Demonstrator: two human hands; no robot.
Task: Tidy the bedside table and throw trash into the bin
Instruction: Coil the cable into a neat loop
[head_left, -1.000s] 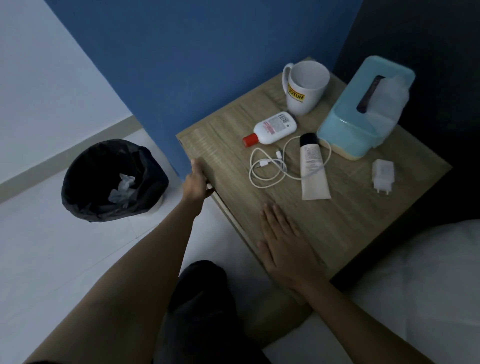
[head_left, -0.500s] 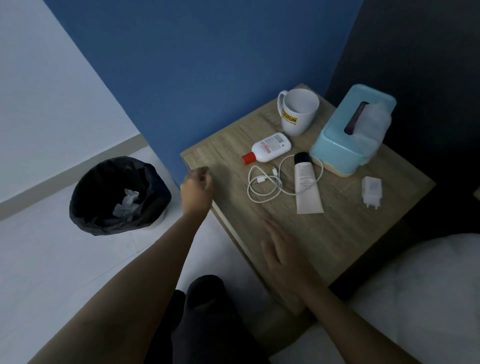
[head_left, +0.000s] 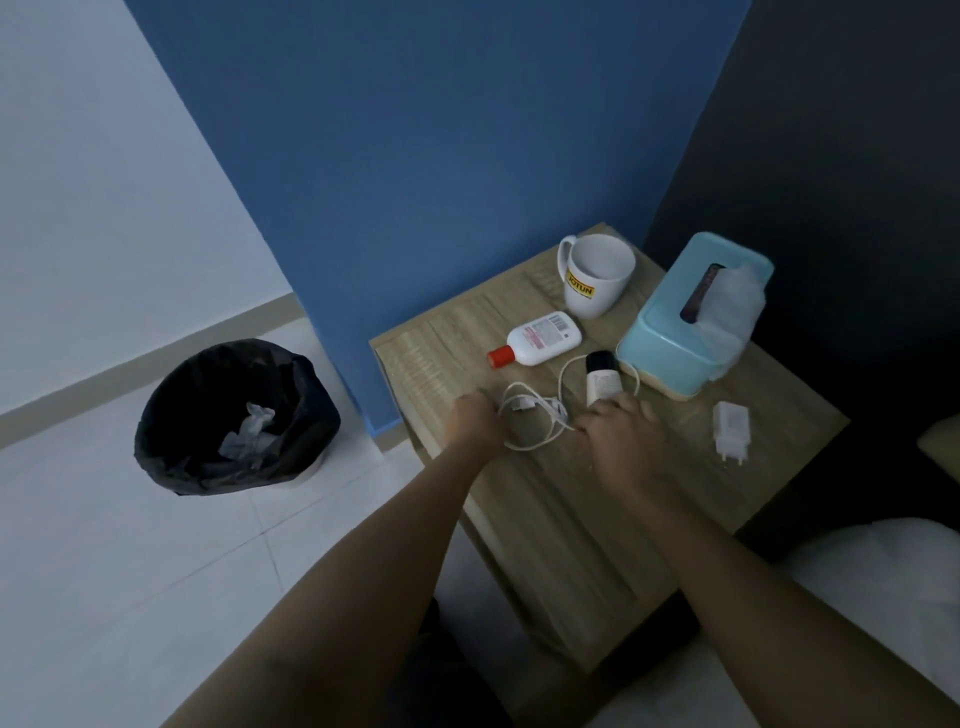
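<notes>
Left hand (head_left: 470, 423) and right hand (head_left: 621, 441) flank the white cable (head_left: 545, 408)

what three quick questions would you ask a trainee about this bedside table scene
1. True or false: the mug lies on its side.
2. The bottle has a cap that is: A red, B blue, C green.
3. Which thing lies on the table between the left hand and the right hand?

Key: 1 false, it stands upright. 2 A. 3 the white cable.
</notes>
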